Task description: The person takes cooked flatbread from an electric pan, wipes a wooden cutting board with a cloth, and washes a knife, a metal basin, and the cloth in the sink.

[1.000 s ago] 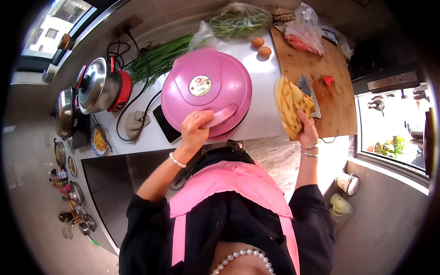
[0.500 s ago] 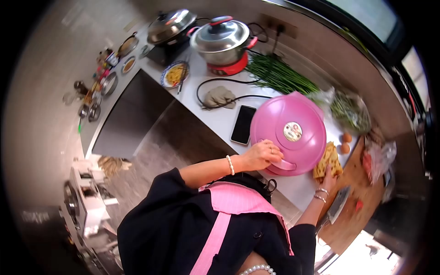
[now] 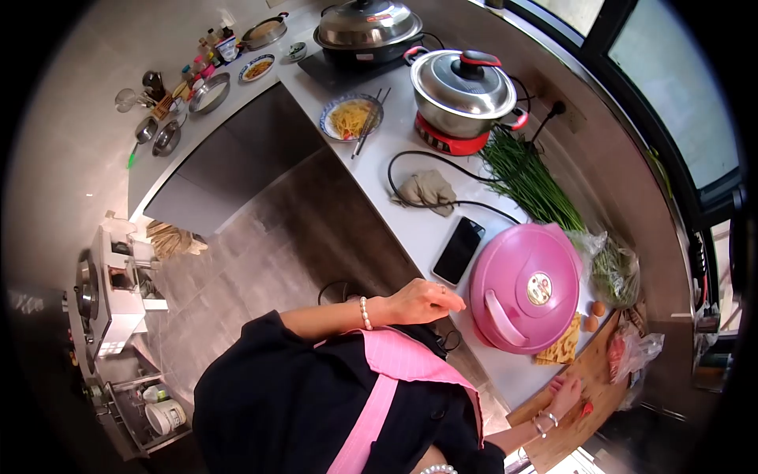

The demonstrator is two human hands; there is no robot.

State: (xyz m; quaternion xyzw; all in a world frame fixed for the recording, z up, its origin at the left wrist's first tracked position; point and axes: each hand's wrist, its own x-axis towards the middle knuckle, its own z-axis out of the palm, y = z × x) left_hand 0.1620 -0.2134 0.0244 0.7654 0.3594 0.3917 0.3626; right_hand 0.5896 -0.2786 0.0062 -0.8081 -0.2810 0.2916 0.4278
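While holding the left hand (image 3: 426, 302) at centre frame, with fingers loosely extended and clasping nothing, has the right hand (image 3: 567, 395) over the cutting board (image 3: 564, 442), lower right, with the grip impossible to tell. Shows flatbread (image 3: 562, 341) partly hidden by the pink pan (image 3: 525, 288), right of centre. Could knock the phone (image 3: 458, 251) off the front edge of the worktop (image 3: 513, 378) by sweeping the left hand. Offers open room below the pan; allows little between pan and phone.
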